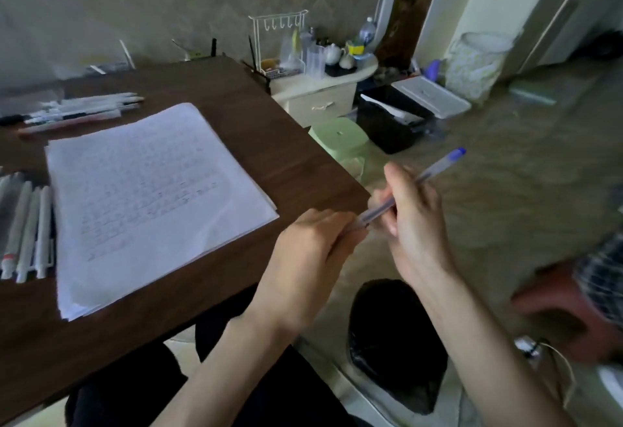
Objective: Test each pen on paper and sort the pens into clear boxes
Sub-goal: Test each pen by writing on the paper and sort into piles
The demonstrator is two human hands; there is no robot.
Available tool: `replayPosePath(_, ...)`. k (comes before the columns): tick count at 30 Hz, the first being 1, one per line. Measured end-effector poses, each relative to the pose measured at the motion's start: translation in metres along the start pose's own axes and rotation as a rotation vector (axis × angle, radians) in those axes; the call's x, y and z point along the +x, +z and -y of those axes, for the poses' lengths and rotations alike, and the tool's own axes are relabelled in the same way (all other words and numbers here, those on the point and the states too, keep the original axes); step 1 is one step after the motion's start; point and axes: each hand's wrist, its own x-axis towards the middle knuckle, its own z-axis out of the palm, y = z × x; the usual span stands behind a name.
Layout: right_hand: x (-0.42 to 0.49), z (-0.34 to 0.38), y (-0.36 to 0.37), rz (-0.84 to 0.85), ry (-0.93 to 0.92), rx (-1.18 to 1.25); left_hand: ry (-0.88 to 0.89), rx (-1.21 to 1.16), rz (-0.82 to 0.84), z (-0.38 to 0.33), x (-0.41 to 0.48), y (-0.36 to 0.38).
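Observation:
Both hands hold one clear pen with a blue end cap, just off the right edge of the brown table. My right hand grips the barrel in the middle. My left hand pinches its lower tip end. A stack of white paper with faint scribbles lies on the table to the left. Several pens lie loose at the table's back left. More white pens lie in a clear box at the left edge.
A black-lined waste bin stands on the floor under my hands. A green stool and a black box sit beyond the table's right edge. A cream cabinet holds a white rack and bottles.

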Motion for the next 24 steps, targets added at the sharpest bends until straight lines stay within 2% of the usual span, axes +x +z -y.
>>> replayPosePath(4, 0.003, 0.001, -0.018, -0.171, 0.061, 0.012, -0.016, -0.019, -0.004, -0.003, 0.009, 0.033)
replayPosePath(7, 0.012, -0.005, -0.036, -0.188, 0.152, -0.067, 0.042, 0.062, 0.088, 0.001, 0.016, 0.047)
replayPosePath(9, 0.018, -0.011, -0.059, -0.145, 0.218, -0.25, 0.134, 0.237, 0.201, 0.002, 0.021, 0.054)
replayPosePath(11, 0.025, -0.02, -0.092, -0.129, 0.264, -0.489, 0.227, 0.416, 0.21, 0.006, 0.025, 0.057)
replayPosePath(14, 0.03, -0.038, -0.144, -0.152, 0.381, -0.861, 0.225, 0.516, 0.175, 0.02, 0.027, 0.055)
replayPosePath(17, 0.025, -0.066, -0.175, -0.051, 0.647, -1.094, 0.187, 0.579, 0.182, 0.035, 0.021, 0.052)
replayPosePath(19, 0.023, -0.082, -0.186, 0.007, 0.749, -1.252, 0.163, 0.594, 0.208, 0.037, 0.02, 0.053)
replayPosePath(21, 0.024, -0.083, -0.183, 0.012, 0.734, -1.278, 0.146, 0.578, 0.218, 0.035, 0.021, 0.053)
replayPosePath(24, 0.032, -0.072, -0.161, -0.028, 0.5, -1.18, 0.129, 0.512, 0.225, 0.032, 0.022, 0.052)
